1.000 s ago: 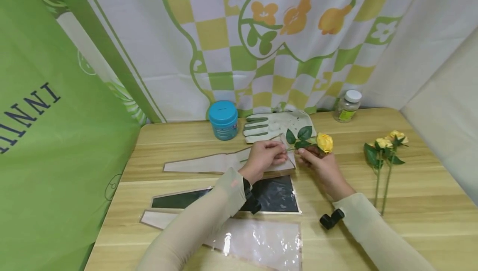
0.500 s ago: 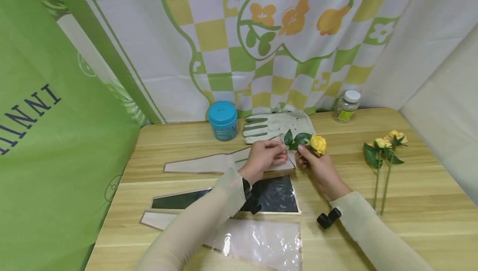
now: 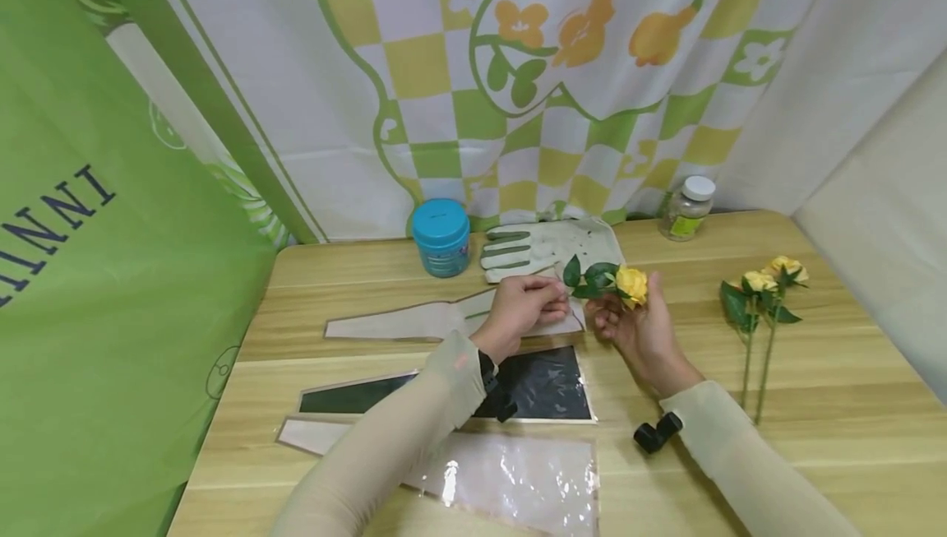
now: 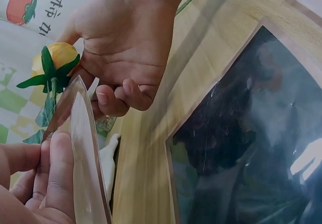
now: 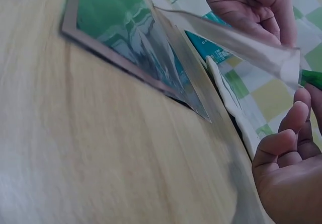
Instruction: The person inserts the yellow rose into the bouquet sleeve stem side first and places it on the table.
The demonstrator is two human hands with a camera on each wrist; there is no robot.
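In the head view my left hand [image 3: 518,311] pinches the mouth edge of a pale flower sleeve [image 3: 392,323] with a brownish border. A yellow rose [image 3: 632,284] with green leaves [image 3: 594,275] pokes out of that mouth, and part of its green stem [image 3: 479,315] shows farther down the sleeve. Just below the bloom, my right hand [image 3: 645,338] is turned palm up, thumb raised and fingers loosely bent. The left wrist view shows left fingers [image 4: 58,168] at the sleeve's edge, with the bloom [image 4: 60,58] beside the right thumb.
Two more yellow roses [image 3: 762,298] lie to the right. A dark sleeve [image 3: 547,385] and a pale sleeve [image 3: 518,479] lie nearer me. Behind the work are a white glove [image 3: 547,245], a blue tub [image 3: 441,237] and a white-capped jar [image 3: 688,208].
The rose has shifted slightly left toward the sleeve. My right thumb and fingers have let go of it, and the hand has turned palm up. The left hand stays in place.
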